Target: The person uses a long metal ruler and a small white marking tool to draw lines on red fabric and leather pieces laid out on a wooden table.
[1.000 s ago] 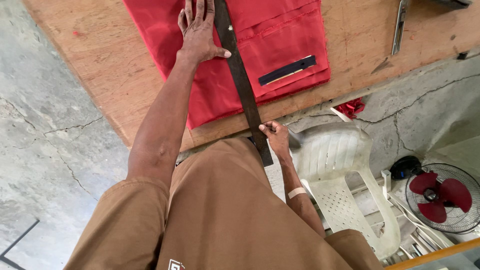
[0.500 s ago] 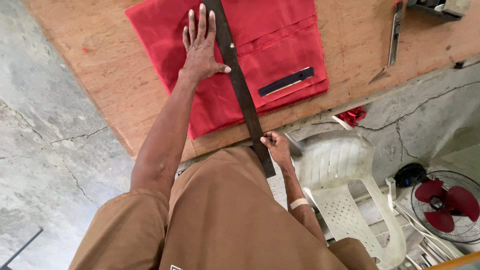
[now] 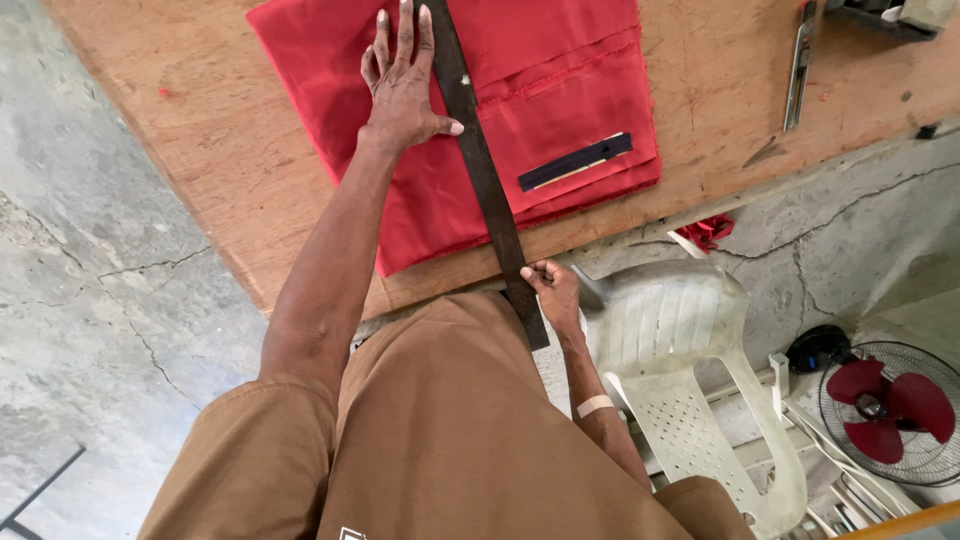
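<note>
A red cloth lies spread on a wooden table. Across it runs a long dark straightedge, reaching past the table's near edge. My left hand lies flat on the cloth with fingers spread, its thumb against the straightedge's left side. My right hand grips the straightedge's near end just off the table edge. A short dark strip with a pale edge rests on the cloth to the right of the straightedge.
A white plastic chair stands at my right, a fan with red blades beyond it on the floor. A metal tool lies on the table at the right. A red scrap hangs below the table edge. Cracked concrete floor is at the left.
The view has shifted, so the table and cloth sit lower in the frame. Both hands keep their places on the cloth and the straightedge.
</note>
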